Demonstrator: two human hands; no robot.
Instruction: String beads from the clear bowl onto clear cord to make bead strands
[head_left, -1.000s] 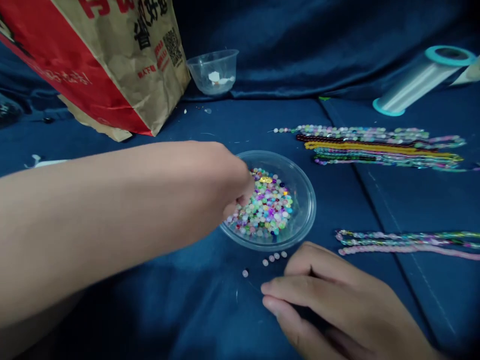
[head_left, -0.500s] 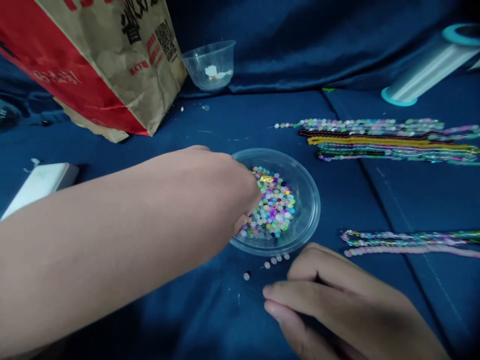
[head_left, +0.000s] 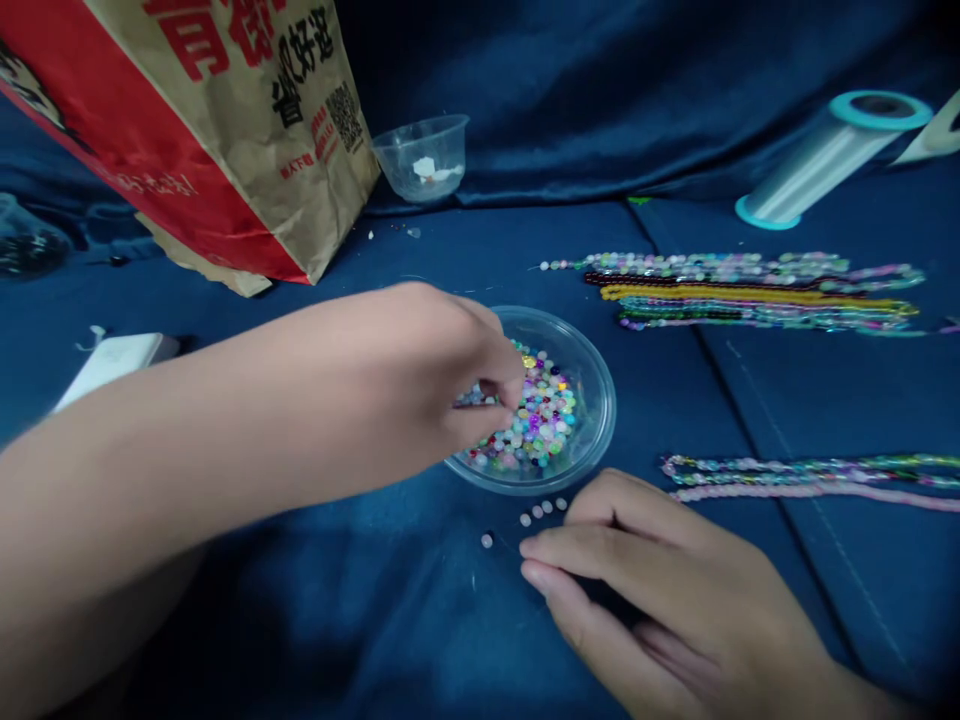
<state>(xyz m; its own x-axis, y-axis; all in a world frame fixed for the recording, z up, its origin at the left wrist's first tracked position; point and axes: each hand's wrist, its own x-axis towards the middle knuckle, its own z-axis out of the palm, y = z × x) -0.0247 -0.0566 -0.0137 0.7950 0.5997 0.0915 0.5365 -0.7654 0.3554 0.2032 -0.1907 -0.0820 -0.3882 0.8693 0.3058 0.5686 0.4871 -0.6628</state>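
Observation:
A clear round bowl [head_left: 606,410] holds many small coloured beads [head_left: 544,415]. Over its left side is my left hand [head_left: 450,370], thumb and forefinger pinched together at the beads; whatever lies between the fingertips is hidden. My right hand [head_left: 660,590] rests on the blue cloth just below the bowl, thumb and forefinger nearly together around what seems to be a thin thread, barely visible. Several pale beads [head_left: 537,512] lie in a short row between the bowl and my right hand. One more pale bead [head_left: 487,540] sits apart, left of my right fingertips.
Strings of beads lie at the right, one group [head_left: 750,290] farther back, another [head_left: 810,478] nearer. A spool [head_left: 817,165] stands behind them. A paper bag [head_left: 300,180], a small clear cup [head_left: 424,160] and a white object [head_left: 112,360] are at the back and left.
The view has shifted slightly. My left hand has lifted a little at the bowl, and its pinched thumb and forefinger now show. My right hand holds the same pose.

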